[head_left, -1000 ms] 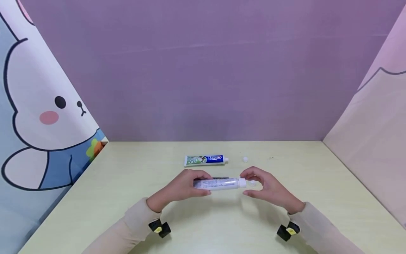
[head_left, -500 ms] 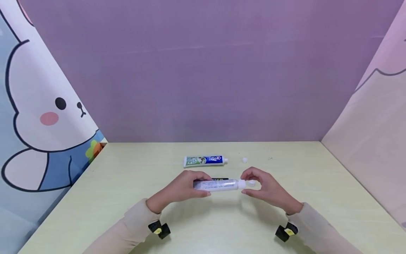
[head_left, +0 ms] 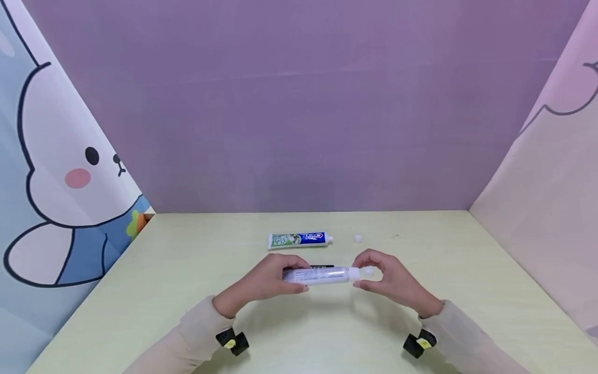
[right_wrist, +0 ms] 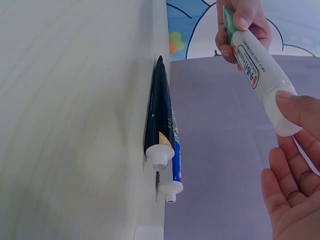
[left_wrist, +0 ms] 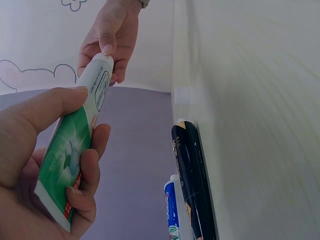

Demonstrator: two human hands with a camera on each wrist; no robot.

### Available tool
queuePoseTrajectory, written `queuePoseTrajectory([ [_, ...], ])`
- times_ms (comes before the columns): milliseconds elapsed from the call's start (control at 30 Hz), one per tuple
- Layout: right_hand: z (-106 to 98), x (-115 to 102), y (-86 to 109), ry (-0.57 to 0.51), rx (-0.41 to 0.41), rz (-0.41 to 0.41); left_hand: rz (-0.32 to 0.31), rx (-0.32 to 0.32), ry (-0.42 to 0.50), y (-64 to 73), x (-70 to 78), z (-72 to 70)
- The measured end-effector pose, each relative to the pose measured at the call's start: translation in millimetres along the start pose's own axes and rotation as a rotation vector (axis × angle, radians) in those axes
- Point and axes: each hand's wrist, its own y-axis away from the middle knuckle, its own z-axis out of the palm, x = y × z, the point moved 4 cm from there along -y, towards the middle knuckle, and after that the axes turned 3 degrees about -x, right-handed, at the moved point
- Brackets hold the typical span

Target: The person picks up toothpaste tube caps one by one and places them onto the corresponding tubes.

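Note:
My left hand (head_left: 267, 276) grips a green and white toothpaste tube (left_wrist: 72, 155) by its flat end and holds it level above the table. At the other end, the thumb and forefinger of my right hand (head_left: 391, 278) pinch its white cap (right_wrist: 281, 120), with the remaining fingers loosely bent below in the right wrist view. Behind the held tube lies a black toothpaste tube (right_wrist: 160, 117), mostly hidden in the head view. Its uncapped white nozzle shows in the right wrist view.
Farther back lies a blue and green toothpaste tube (head_left: 300, 239), its nozzle bare. Beside it on the table is a small white cap (head_left: 357, 238). Another white cap (head_left: 368, 271) lies just behind my right fingers. A purple panel (head_left: 299, 130) stands at the table's back edge.
The head view has shifted slightly, so the whole scene sits a little lower and further left. Both hands keep nearly the same hold on the tube and its cap.

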Motion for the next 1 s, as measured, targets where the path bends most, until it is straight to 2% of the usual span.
queuePoseTrajectory([
  [467, 1.3, 1.6, -3.6, 0.007, 0.014, 0.036, -0.009, 0.005, 0.005, 1.5, -0.8, -2.9],
  [800, 2.4, 1.7, -4.2, -0.017, -0.010, 0.103, -0.005, 0.002, 0.013, 1.1, 0.3, -2.6],
  [1000, 3.6, 4.3, -5.2, -0.047, -0.029, 0.114, -0.004, 0.003, 0.019, 1.0, 0.0, -2.5],
])
